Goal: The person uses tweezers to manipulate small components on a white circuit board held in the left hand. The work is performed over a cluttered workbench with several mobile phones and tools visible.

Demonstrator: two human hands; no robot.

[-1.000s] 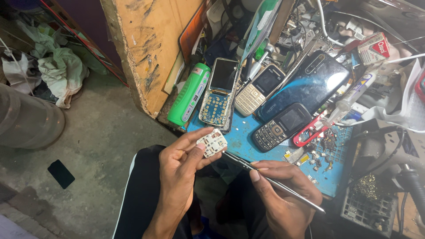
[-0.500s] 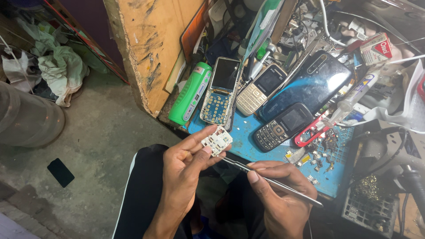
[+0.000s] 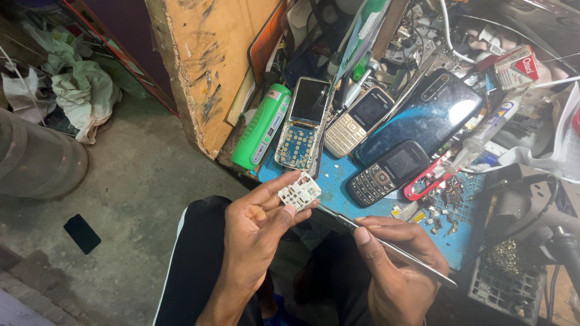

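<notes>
Holding the white keypad frame (image 3: 299, 192) pinched in left hand (image 3: 257, 232); right hand (image 3: 399, 271) grips metal tweezers (image 3: 386, 244), tip just beside the frame, not yet touching.

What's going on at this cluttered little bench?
A person sits at a blue work mat crowded with phones. Their left hand pinches a small white keypad piece between fingertips, held up above the lap. Their right hand grips metal tweezers, the tip pointing toward that piece. On the mat lie an opened phone with its circuit board showing, a beige keypad phone, a black keypad phone and a dark smartphone, with a green cylindrical torch alongside.
</notes>
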